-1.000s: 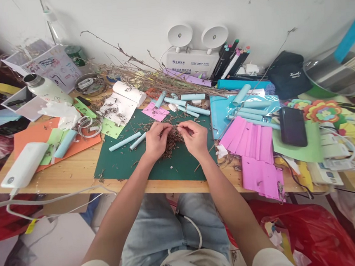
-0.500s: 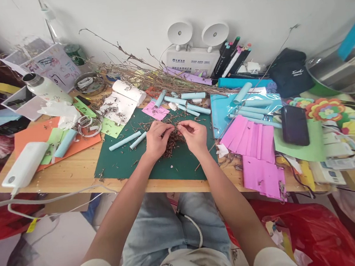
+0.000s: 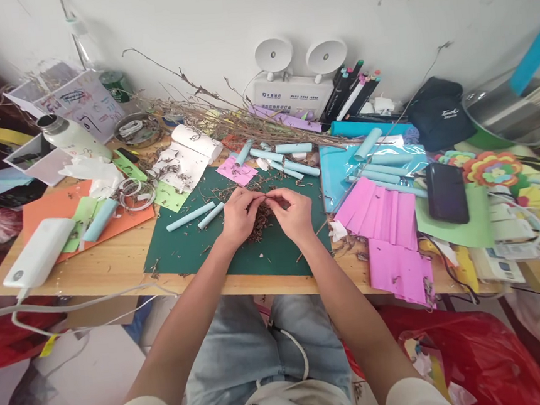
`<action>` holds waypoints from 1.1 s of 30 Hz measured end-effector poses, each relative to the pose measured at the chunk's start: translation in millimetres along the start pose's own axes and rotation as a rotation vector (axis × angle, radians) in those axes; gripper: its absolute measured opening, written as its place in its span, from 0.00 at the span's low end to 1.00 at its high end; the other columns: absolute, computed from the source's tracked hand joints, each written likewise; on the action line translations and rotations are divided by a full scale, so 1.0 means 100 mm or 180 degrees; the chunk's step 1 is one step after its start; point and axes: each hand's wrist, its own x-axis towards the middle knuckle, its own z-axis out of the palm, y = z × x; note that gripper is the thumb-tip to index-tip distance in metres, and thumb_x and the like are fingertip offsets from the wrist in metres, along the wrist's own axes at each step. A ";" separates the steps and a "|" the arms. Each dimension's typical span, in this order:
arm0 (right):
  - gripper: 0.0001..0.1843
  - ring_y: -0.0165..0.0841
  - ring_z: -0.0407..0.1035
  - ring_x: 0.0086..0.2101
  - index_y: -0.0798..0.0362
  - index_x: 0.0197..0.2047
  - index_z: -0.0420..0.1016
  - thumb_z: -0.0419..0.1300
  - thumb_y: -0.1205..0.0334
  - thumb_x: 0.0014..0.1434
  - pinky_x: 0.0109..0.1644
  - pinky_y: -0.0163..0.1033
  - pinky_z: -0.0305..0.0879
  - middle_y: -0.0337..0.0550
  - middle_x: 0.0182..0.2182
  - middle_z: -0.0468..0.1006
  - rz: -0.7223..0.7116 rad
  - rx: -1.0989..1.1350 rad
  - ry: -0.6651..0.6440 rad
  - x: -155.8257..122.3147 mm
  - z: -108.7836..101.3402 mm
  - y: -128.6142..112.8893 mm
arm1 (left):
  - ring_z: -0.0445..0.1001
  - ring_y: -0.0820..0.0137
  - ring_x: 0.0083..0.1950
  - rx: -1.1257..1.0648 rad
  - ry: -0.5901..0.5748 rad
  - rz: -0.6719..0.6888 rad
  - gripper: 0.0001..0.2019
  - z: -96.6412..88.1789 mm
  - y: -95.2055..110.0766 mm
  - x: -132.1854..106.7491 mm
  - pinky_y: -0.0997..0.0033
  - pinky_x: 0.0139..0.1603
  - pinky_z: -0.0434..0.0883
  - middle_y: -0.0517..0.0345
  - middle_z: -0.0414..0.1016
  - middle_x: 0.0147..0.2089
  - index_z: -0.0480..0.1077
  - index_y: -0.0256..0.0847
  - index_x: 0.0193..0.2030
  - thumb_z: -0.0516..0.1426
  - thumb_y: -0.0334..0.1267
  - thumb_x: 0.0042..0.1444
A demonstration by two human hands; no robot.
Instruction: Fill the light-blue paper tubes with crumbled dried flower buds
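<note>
My left hand [image 3: 241, 216] and my right hand [image 3: 294, 214] meet over the dark green mat [image 3: 180, 254], thumbs and fingers pinched together, fingertips touching or nearly so. Whatever lies between them is too small to make out. Right beneath is a heap of brown dried plant bits [image 3: 260, 227], partly hidden by the hands. Two pale blue paper rolls [image 3: 190, 216] lie left of my left hand. Beyond the hands are a pink paper slip [image 3: 237, 170] and several more blue rolls [image 3: 293, 148], with thin dry stems around them.
Long dry branches [image 3: 244, 126] lie along the wall before a white emergency lamp [image 3: 293, 93]. Pleated pink paper [image 3: 379, 209] and a black phone-like device [image 3: 446, 192] are at right. A white power bank [image 3: 39, 253], its cable crossing the front edge, and an open bottle [image 3: 73, 138] stand left.
My right hand has shifted slightly left and down, closing the small gap between the fingertips. My left hand stays nearly in place, still pinched.
</note>
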 end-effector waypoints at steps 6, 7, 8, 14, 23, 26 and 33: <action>0.06 0.31 0.73 0.31 0.51 0.33 0.79 0.61 0.63 0.59 0.36 0.36 0.71 0.40 0.31 0.81 -0.0047 0.0192 0.0100 -0.01 -0.01 -0.07 | 0.70 0.68 0.39 0.0183 -0.0001 0.0150 0.11 0.00 0.05 0.02 0.68 0.40 0.69 0.55 0.73 0.33 0.73 0.40 0.38 0.50 0.37 0.67; 0.05 0.31 0.73 0.30 0.51 0.33 0.79 0.61 0.63 0.58 0.36 0.36 0.71 0.40 0.31 0.80 -0.0016 0.0265 0.0137 -0.01 -0.01 -0.07 | 0.70 0.68 0.39 0.0187 0.0019 0.0128 0.11 0.00 0.06 0.02 0.68 0.40 0.69 0.55 0.73 0.34 0.73 0.40 0.37 0.50 0.37 0.67; 0.05 0.31 0.73 0.30 0.51 0.33 0.79 0.62 0.62 0.58 0.35 0.36 0.71 0.40 0.31 0.80 0.0038 0.0348 0.0181 0.00 -0.02 -0.05 | 0.70 0.68 0.39 0.0185 0.0058 0.0072 0.11 0.00 0.06 0.02 0.69 0.40 0.69 0.55 0.73 0.34 0.72 0.40 0.37 0.51 0.37 0.67; 0.09 0.32 0.73 0.26 0.51 0.34 0.78 0.65 0.55 0.55 0.32 0.38 0.73 0.39 0.27 0.79 0.0544 0.0831 0.0553 0.03 0.00 0.07 | 0.70 0.68 0.40 0.0235 0.0354 -0.0310 0.12 -0.06 -0.03 0.03 0.68 0.43 0.69 0.56 0.73 0.32 0.72 0.40 0.35 0.50 0.38 0.68; 0.10 0.32 0.76 0.39 0.48 0.42 0.82 0.60 0.61 0.61 0.45 0.38 0.75 0.42 0.40 0.81 0.0066 0.0385 0.0130 0.02 0.04 0.05 | 0.67 0.62 0.49 0.0442 -0.0333 0.0266 0.18 0.00 -0.02 -0.01 0.60 0.51 0.68 0.48 0.76 0.48 0.69 0.37 0.56 0.44 0.39 0.70; 0.11 0.34 0.77 0.37 0.50 0.44 0.80 0.63 0.61 0.57 0.45 0.40 0.76 0.42 0.37 0.82 0.0288 0.0602 0.0228 0.01 0.06 0.08 | 0.66 0.61 0.49 0.0429 -0.0330 0.0324 0.14 -0.01 0.00 0.00 0.58 0.53 0.67 0.50 0.77 0.48 0.70 0.39 0.53 0.49 0.41 0.68; 0.05 0.34 0.76 0.39 0.49 0.35 0.82 0.65 0.59 0.56 0.43 0.40 0.76 0.43 0.38 0.81 0.0172 0.0404 0.0202 0.01 0.05 0.01 | 0.67 0.63 0.43 0.0343 -0.0092 0.0176 0.11 0.00 -0.03 0.02 0.61 0.46 0.68 0.54 0.76 0.36 0.73 0.42 0.39 0.51 0.40 0.67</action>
